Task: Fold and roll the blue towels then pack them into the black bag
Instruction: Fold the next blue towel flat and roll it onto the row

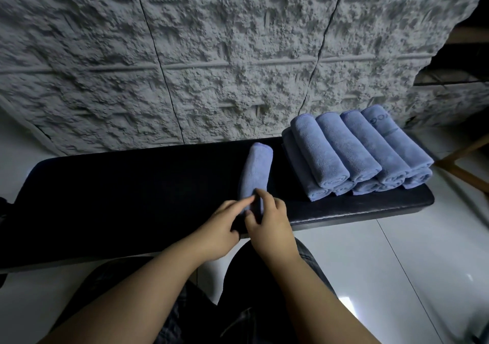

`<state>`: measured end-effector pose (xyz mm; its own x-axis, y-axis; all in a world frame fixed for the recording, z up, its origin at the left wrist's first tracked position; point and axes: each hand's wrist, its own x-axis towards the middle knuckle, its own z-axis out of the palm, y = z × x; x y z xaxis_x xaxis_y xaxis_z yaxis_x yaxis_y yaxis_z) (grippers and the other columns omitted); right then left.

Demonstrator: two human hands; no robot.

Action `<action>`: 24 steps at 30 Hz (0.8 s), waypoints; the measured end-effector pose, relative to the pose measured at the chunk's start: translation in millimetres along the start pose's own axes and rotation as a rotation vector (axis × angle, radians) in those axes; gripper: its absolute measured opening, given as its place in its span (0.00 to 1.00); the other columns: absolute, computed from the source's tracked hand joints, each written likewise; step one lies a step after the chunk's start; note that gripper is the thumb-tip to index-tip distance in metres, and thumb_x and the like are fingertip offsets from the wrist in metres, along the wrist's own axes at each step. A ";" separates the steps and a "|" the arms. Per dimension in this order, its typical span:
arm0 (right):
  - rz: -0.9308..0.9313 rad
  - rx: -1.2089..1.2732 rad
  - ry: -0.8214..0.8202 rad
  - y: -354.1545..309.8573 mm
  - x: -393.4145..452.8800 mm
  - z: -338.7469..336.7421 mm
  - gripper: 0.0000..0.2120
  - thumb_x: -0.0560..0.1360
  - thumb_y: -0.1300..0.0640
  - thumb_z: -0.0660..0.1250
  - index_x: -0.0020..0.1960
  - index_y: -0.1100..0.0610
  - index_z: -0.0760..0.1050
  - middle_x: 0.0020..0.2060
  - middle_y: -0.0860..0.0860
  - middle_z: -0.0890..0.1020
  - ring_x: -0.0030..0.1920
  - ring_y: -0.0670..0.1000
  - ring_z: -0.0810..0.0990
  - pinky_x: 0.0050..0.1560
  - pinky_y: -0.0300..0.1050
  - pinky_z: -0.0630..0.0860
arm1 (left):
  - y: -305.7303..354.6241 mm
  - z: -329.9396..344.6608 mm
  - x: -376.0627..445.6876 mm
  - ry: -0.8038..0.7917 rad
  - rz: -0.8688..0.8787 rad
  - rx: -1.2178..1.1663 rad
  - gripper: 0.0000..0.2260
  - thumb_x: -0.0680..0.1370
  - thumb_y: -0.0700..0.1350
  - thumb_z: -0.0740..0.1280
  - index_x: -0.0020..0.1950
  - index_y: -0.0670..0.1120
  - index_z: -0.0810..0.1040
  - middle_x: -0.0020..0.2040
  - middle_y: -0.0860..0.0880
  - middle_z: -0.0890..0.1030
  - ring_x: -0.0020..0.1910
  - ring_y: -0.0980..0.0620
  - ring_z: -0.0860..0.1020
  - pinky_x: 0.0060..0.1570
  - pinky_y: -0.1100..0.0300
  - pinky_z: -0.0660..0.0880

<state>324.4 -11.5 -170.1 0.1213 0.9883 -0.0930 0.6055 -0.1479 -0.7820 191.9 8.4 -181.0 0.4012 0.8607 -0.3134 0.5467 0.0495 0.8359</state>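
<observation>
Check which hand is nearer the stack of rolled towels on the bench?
Right. The right hand grips the near end of the single rolled towel, on the side facing the stack of rolled towels. The left hand touches the same end from the far side.

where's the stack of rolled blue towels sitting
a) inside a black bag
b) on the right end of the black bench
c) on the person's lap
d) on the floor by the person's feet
b: the stack of rolled blue towels rests on the right end of the black bench, right of the single towel under both hands.
</observation>
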 end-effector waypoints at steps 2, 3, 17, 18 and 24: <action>0.026 0.032 0.013 5.5 2.5 -5.9 0.27 0.75 0.55 0.65 0.73 0.47 0.62 0.63 0.54 0.67 0.61 0.53 0.73 0.58 0.39 0.67 | 2.1 3.6 8.9 0.000 -0.005 -0.010 0.39 0.71 0.29 0.59 0.66 0.71 0.59 0.67 0.57 0.64 0.68 0.59 0.62 0.66 0.66 0.63; 0.041 0.046 0.032 8.6 4.2 -7.6 0.28 0.75 0.55 0.66 0.73 0.47 0.62 0.62 0.55 0.68 0.60 0.53 0.73 0.57 0.37 0.65 | 4.6 5.2 12.4 -0.001 -0.023 0.001 0.39 0.71 0.29 0.59 0.66 0.71 0.59 0.66 0.56 0.64 0.68 0.59 0.60 0.67 0.64 0.61; 0.257 0.266 0.486 25.7 22.2 -16.1 0.23 0.73 0.59 0.71 0.63 0.65 0.68 0.58 0.61 0.69 0.51 0.45 0.65 0.49 0.30 0.59 | 34.3 42.4 49.8 -0.041 0.013 -0.249 0.36 0.67 0.37 0.59 0.62 0.77 0.62 0.69 0.47 0.68 0.66 0.55 0.70 0.67 0.51 0.67; 0.280 0.303 0.484 26.4 22.3 -17.3 0.23 0.74 0.59 0.70 0.64 0.64 0.67 0.59 0.60 0.68 0.48 0.44 0.64 0.48 0.29 0.59 | 36.2 43.0 51.2 -0.049 0.015 -0.243 0.37 0.68 0.35 0.59 0.65 0.73 0.61 0.70 0.47 0.67 0.67 0.56 0.68 0.68 0.52 0.66; 0.303 0.339 0.486 29.0 22.7 -17.9 0.19 0.78 0.60 0.62 0.69 0.63 0.67 0.63 0.60 0.69 0.60 0.48 0.67 0.54 0.28 0.58 | 40.8 38.3 54.8 -0.101 0.001 -0.128 0.37 0.72 0.29 0.56 0.76 0.57 0.54 0.73 0.50 0.64 0.67 0.60 0.66 0.64 0.67 0.65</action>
<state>358.8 5.9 -183.9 0.6361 0.7633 -0.1129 0.2177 -0.3180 -0.9228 264.4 38.2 -181.3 0.4773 0.8055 -0.3513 0.4506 0.1189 0.8848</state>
